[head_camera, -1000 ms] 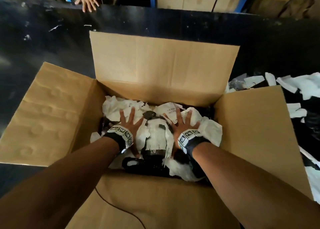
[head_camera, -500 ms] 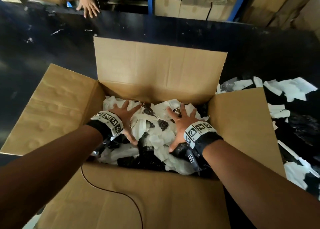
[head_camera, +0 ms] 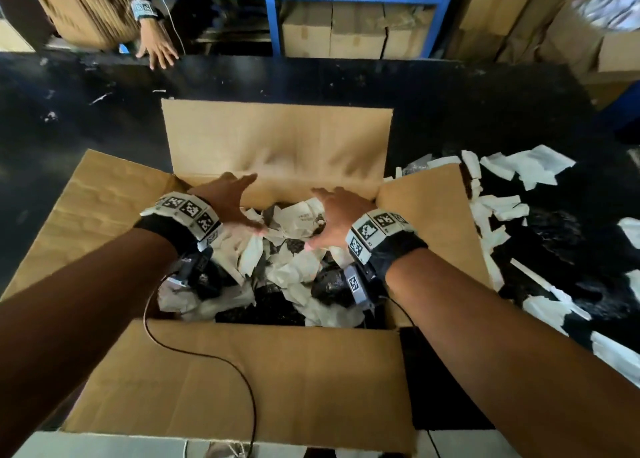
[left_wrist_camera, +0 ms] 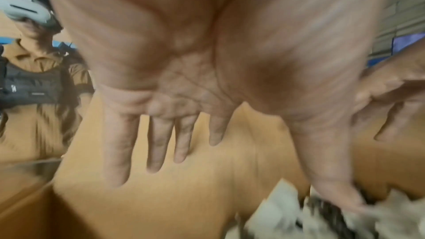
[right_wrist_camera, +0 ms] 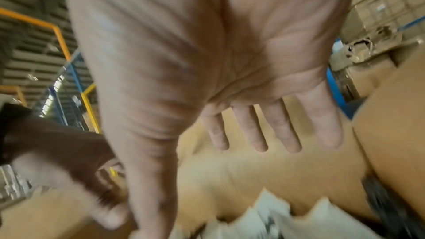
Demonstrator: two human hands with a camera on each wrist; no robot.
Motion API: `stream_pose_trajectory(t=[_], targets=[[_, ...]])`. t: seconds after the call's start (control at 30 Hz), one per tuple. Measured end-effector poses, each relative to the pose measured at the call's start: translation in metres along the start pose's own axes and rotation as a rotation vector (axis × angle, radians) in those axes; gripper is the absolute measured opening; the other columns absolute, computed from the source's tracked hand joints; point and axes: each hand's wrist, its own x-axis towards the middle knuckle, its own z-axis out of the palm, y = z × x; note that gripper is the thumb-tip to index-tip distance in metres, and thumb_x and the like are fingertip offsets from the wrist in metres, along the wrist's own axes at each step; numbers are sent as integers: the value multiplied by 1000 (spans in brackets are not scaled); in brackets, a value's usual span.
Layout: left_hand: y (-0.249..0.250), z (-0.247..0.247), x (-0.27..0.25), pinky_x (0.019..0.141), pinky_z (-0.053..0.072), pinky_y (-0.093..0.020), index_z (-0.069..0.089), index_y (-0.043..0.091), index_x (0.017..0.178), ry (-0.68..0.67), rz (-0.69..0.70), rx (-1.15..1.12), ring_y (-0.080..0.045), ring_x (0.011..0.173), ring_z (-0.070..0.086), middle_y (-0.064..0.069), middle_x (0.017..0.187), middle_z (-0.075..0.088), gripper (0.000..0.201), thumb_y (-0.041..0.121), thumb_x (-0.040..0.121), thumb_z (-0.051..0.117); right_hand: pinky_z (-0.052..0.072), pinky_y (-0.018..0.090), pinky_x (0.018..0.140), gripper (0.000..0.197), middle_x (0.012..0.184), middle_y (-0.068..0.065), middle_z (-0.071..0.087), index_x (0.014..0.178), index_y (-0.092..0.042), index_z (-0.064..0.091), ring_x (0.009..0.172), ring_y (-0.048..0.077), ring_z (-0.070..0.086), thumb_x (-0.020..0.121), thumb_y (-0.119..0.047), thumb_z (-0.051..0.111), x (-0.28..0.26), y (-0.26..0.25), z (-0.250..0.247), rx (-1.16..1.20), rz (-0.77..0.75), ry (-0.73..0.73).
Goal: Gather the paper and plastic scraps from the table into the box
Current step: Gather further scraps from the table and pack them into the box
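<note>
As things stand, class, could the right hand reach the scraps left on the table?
Probably yes: the right hand is open and empty over the box, and only its low right flap lies before the scraps.

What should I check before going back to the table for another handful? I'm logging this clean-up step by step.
1. Left hand empty: ok, fingers straight, nothing held.
2. Right hand empty: ok, fingers straight, nothing held.
3. Box open: ok, all four flaps folded outward.
4. Scraps in the box below the rim: ok, white paper and black plastic sit lower than the walls.
5. Table cleared: not ok, scraps on the table lie right of the box.
6. Other person's hand out of the way: ok, it rests at the table's far edge.
</note>
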Motion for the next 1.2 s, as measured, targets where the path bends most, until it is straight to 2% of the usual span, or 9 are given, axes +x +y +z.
stream_pose_trajectory(t=[0.13, 0.3, 0.57, 0.73, 0.83, 0.9, 1.03, 1.1, 1.2], targets=[[64, -31, -24, 107, 45, -52, 21, 29, 158, 318, 74, -92, -35, 133, 48, -13, 153, 37, 104, 63, 76, 75, 46, 42, 100, 82, 141, 4, 49, 152, -26, 34, 129, 28, 50, 84, -53, 72, -46, 32, -31, 86, -14, 267], [176, -39, -48, 106, 45, -46, 32, 26, 154, 517, 226, -190, -32, 133, 47, -12, 152, 37, 87, 52, 83, 75, 50, 43, 95, 69, 133, 6, 55, 143, -23, 46, 122, 28, 54, 85, -48, 73, -109, 109, -51, 184, 24, 522], [384, 12, -86, 104, 48, -40, 47, 24, 145, 625, 434, -323, -27, 123, 53, -10, 139, 44, 75, 49, 80, 76, 48, 39, 97, 61, 130, 8, 56, 137, -20, 52, 122, 29, 54, 84, -44, 72, -215, 269, -14, 301, 122, 633], [493, 88, -104, 97, 52, -38, 47, 25, 145, 535, 539, -368, -22, 115, 56, -6, 136, 45, 73, 50, 82, 74, 43, 45, 106, 67, 137, 11, 51, 141, -21, 50, 129, 32, 48, 83, -43, 76, -269, 372, 39, 379, 232, 657], [520, 153, -104, 101, 51, -46, 39, 29, 150, 391, 465, -406, -27, 123, 51, -7, 141, 41, 80, 52, 81, 73, 36, 46, 113, 82, 150, 12, 40, 150, -22, 40, 138, 34, 37, 81, -49, 76, -294, 412, 86, 410, 318, 619], [522, 199, -102, 109, 42, -54, 30, 32, 154, 310, 350, -414, -35, 137, 38, -12, 152, 30, 92, 56, 78, 74, 29, 51, 118, 102, 163, 14, 21, 158, -30, 22, 149, 37, 21, 77, -59, 77, -305, 429, 126, 445, 401, 527], [499, 279, -99, 110, 12, -79, -11, 55, 152, 120, 11, -277, -39, 151, -18, -2, 165, -26, 114, 85, 69, 61, 12, 66, 117, 130, 167, 7, -20, 156, -46, -14, 153, 39, -12, 66, -75, 75, -318, 438, 200, 479, 528, 348], [484, 304, -97, 106, 4, -82, -21, 59, 147, 104, -87, -271, -39, 148, -29, 0, 160, -38, 115, 96, 63, 48, 10, 71, 114, 132, 165, 8, -29, 153, -48, -21, 152, 42, -16, 65, -78, 73, -319, 434, 228, 500, 588, 332], [469, 332, -82, 115, 2, -72, -20, 55, 150, 127, -108, -298, -41, 148, -27, -3, 161, -36, 110, 101, 63, 29, 6, 69, 116, 125, 163, 8, -34, 151, -48, -26, 151, 43, -19, 70, -83, 63, -308, 433, 261, 519, 664, 316]])
